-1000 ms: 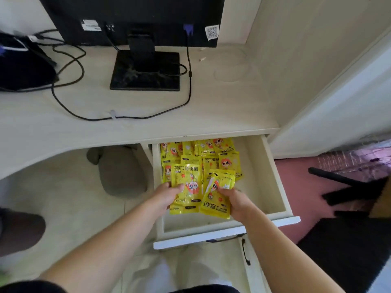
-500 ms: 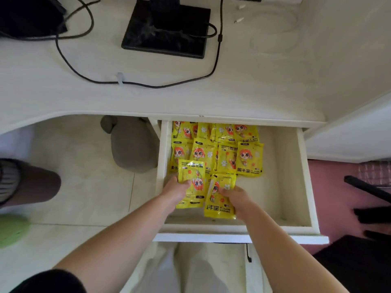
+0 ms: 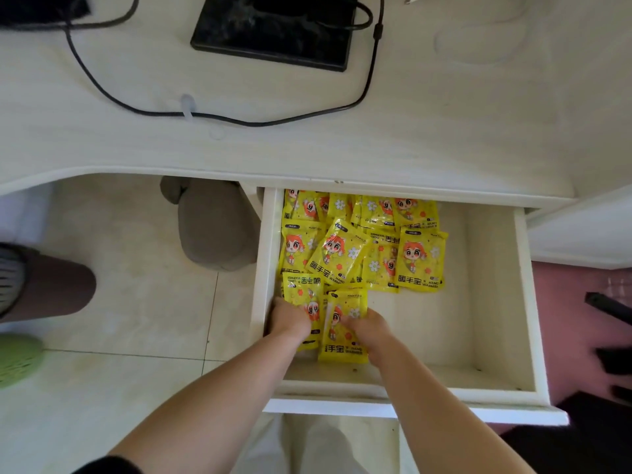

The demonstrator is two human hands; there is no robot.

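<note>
An open white drawer (image 3: 492, 381) under the desk holds several yellow hand-warmer packets (image 3: 362, 248), piled in its left and far half. My left hand (image 3: 289, 319) grips one packet (image 3: 302, 285) near the drawer's left wall. Beside it my right hand (image 3: 371, 331) grips another packet (image 3: 343, 347), which lies nearer the drawer front. Both packets are down inside the drawer, at or close to its floor; my fingers are partly hidden under them.
The white desk (image 3: 444, 138) above carries a black monitor base (image 3: 273, 32) and a black cable (image 3: 246, 121). A grey stool (image 3: 215, 230) stands on the tiled floor left of the drawer. Another person's leg (image 3: 44, 289) is at far left.
The camera has tilted down and closer. Both hands with their packets have sunk lower into the drawer, toward its left front part.
</note>
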